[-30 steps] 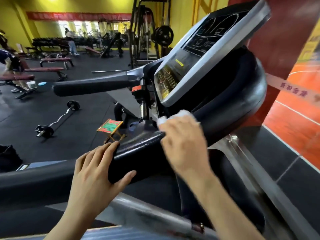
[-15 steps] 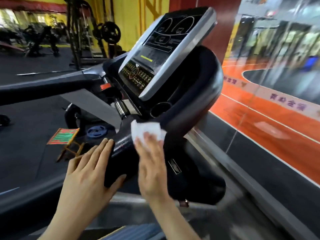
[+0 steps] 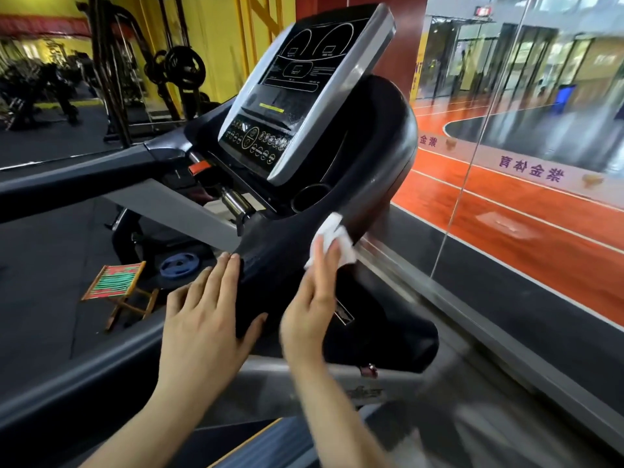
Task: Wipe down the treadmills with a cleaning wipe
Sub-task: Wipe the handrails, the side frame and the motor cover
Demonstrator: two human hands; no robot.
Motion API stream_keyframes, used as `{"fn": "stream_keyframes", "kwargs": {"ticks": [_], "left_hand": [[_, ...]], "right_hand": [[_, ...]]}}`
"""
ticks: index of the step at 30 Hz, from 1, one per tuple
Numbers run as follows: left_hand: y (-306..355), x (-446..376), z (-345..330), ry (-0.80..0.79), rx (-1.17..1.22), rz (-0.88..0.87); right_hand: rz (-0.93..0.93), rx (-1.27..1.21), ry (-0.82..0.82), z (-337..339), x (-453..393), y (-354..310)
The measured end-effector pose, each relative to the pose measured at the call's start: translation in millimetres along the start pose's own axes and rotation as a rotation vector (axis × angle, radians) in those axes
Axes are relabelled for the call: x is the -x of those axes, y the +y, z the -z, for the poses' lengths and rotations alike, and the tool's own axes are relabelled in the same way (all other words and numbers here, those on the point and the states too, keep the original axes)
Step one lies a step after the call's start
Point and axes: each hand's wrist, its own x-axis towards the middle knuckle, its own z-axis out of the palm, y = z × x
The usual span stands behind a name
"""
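- The cleaning wipe (image 3: 332, 239) is lying crumpled on the black side moulding of the treadmill (image 3: 388, 157), on its right flank just below the cup holder (image 3: 309, 197); the fingers (image 3: 329, 261) of the right hand (image 3: 310, 319) are lying nearly straight over its lower edge and pressing it flat rather than pinching it.
- The wipe is sitting ahead of and above those fingertips; the moulding's long axis is running from the near lower end up and away toward the console (image 3: 304, 96), so the next stroke, in my judgement, is calling for a push along that line.
- The right hand is plainly the nearer one to the wipe; the left hand (image 3: 206, 319) is resting on the near end of the same moulding, fingers straight and together, thumb hooking under the edge, holding nothing but bracing.
- The cup holder rim and the console's silver frame are standing in the path uphill; the glass wall (image 3: 506, 163) is running close on the right.
- Beyond the moulding, a folding stool (image 3: 114, 285) and a blue weight plate (image 3: 179, 265) are sitting on the floor to the left.
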Motion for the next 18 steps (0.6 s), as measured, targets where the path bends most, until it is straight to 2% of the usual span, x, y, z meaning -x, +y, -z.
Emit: {"fn": "stream_keyframes", "kwargs": {"ticks": [3, 5, 8, 11, 13, 16, 18], "left_hand": [[-1, 0, -1, 0.007, 0.005, -0.006], [-2, 1, -1, 0.000, 0.002, -0.011], [-7, 3, 2, 0.002, 0.004, -0.052], [-17, 16, 6, 0.015, 0.002, -0.075], [-26, 31, 7, 0.032, -0.003, -0.067], [-47, 55, 9, 0.059, -0.014, -0.022], [-63, 70, 14, 0.049, -0.049, 0.039]], "right_hand": [[-0.045, 0.005, 0.140, 14, -99, 1], [-0.095, 0.011, 0.178, 24, -143, 0], [-0.055, 0.035, 0.192, 19, -120, 0], [0.072, 0.145, 0.077, -1, -22, 7], [0.244, 0.275, -0.059, 3, 14, 12], [0.480, 0.482, -0.222, 15, -31, 13], [0.517, 0.607, -0.275, 12, -62, 2]]}}
